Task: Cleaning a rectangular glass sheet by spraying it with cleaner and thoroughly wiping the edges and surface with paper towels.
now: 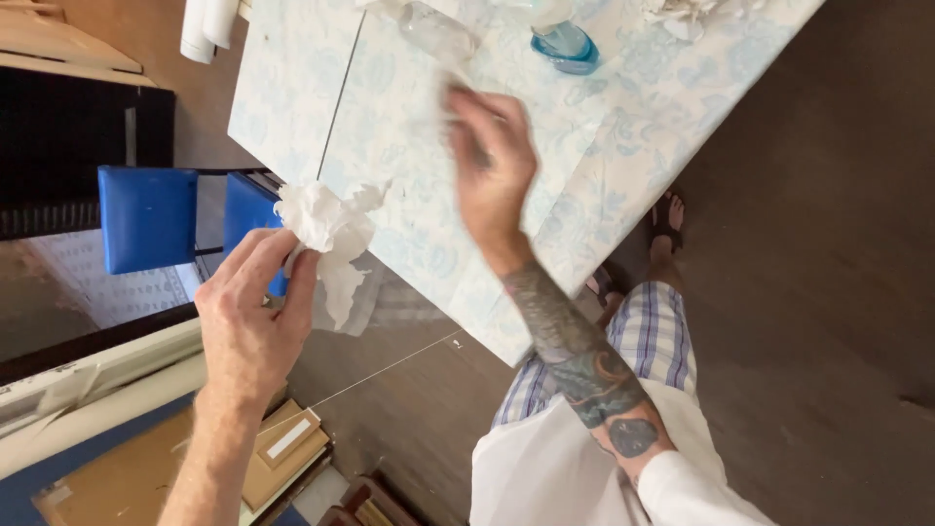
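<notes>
Left hand (248, 312): closed around a crumpled white paper towel (326, 234), pinched between thumb and fingers, held off the near edge of the table (623, 127). The wad hangs partly over the table corner and partly over the floor.

Right hand (492, 166): laid palm-down on the tabletop, fingers spread and mostly flat; blurred, so motion across the surface is suggested. Whether anything thin is pressed under the fingers cannot be told.

Table: covered in a pale cloth with a faint blue flower print. Beyond the right hand, a clear plastic bottle (436, 31) is seen lying on its side, and just beside it a blue spray bottle (563, 44). More crumpled paper (687, 15) is seen at the far edge.

Step judged: wiping of the tabletop, with the towel held ready rather than applied. The next move is judged to call for the towel being brought onto the cloth without the bottles being knocked.

Around: blue chairs (146, 219) beside the table, flat cardboard (282, 448) on the floor.
</notes>
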